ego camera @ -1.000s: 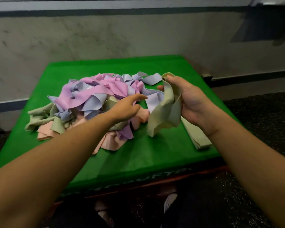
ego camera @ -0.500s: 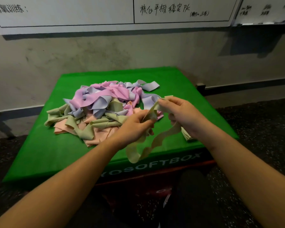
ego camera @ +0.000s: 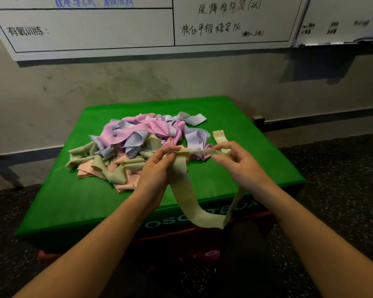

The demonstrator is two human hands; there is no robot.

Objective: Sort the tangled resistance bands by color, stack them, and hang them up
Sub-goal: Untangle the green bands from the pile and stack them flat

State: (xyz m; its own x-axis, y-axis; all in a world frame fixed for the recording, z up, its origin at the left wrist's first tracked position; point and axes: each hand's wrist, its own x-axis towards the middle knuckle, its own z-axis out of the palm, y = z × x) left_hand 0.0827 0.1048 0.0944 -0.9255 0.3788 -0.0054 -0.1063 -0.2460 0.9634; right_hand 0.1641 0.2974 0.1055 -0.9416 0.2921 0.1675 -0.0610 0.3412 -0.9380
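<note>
Hands stretching one pale green resistance band (ego camera: 186,196) above the green surface (ego camera: 73,196).

Left hand (ego camera: 157,166) and right hand (ego camera: 235,161) each pinch the band's top edge, held taut between them; its loop hangs over the surface's front edge. Tangled pile of pink, lavender, peach and green bands (ego camera: 136,145) lies on the surface just behind the hands. Whiteboard (ego camera: 84,29) hangs on the wall.

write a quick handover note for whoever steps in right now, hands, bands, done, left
Left hand and right hand both pinch one light green band, stretched between them; its loop hangs over the green box front edge.
Tangled pile of pink, lilac, peach and green bands sits on the box, mostly unsorted.
Done: this one band pulled free.
Left: sort the colours, stack them, hang them up.
</note>
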